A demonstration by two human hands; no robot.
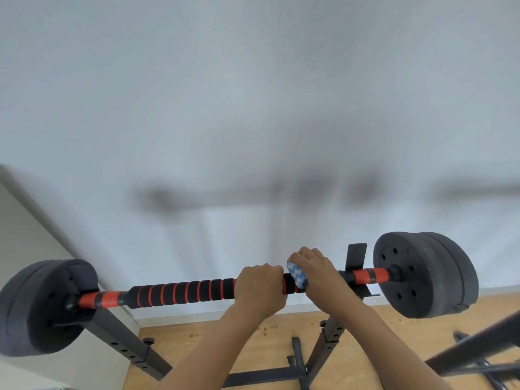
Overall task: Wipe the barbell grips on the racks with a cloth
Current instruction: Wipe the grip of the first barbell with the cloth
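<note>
My one head view looks forward and down, close over the barbell [183,294], toward the wall [253,94].

A barbell [180,292] lies level across two black rack uprights [126,344], black weight plates [425,274] on each end. Its grip is black foam ringed with orange bands, with orange sleeves beside the plates. A blue-and-white cloth [297,275] is bunched round the grip under the right fingers [306,263], just beside the left fingers [267,270], which curl over the foam.
</note>
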